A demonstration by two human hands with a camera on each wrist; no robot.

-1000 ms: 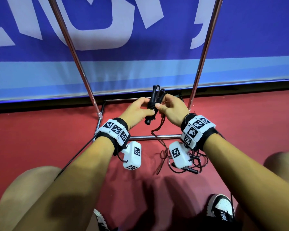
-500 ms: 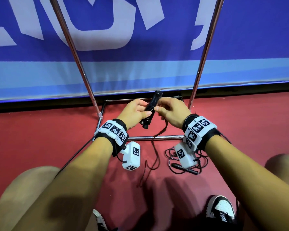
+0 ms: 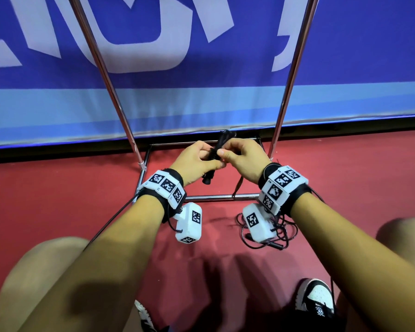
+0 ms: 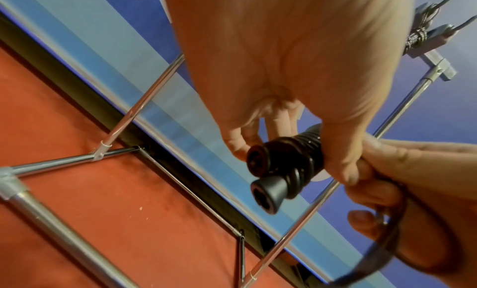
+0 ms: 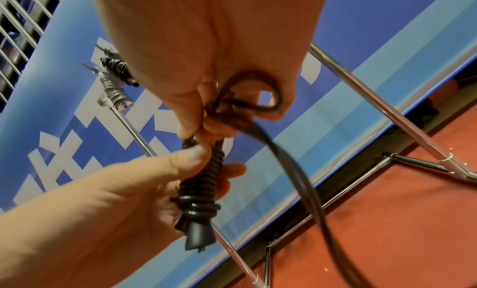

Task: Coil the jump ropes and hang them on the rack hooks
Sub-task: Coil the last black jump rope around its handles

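Note:
A black jump rope (image 3: 222, 140) has its two handles (image 4: 284, 170) held side by side, with cord wound tightly round them. My left hand (image 3: 203, 160) grips this bundle (image 5: 201, 194) at mid-height, in front of the rack base. My right hand (image 3: 228, 153) pinches a loop of the loose cord (image 5: 296, 170) just above the wraps. The free cord (image 3: 238, 185) hangs down from that hand. A second black jump rope (image 3: 285, 236) lies tangled on the floor under my right wrist.
The chrome rack has two slanting poles (image 3: 106, 75) (image 3: 292, 75) and a square floor frame (image 3: 213, 198). Up on the rack, hooks (image 5: 116, 72) carry coiled ropes. A blue banner stands behind on the red floor. My knees and shoes are at the bottom.
My right hand has carried the cord round the handles again, adding turns. The loose tail on the floor at the left has been drawn up and is shorter. The left hand keeps its grip.

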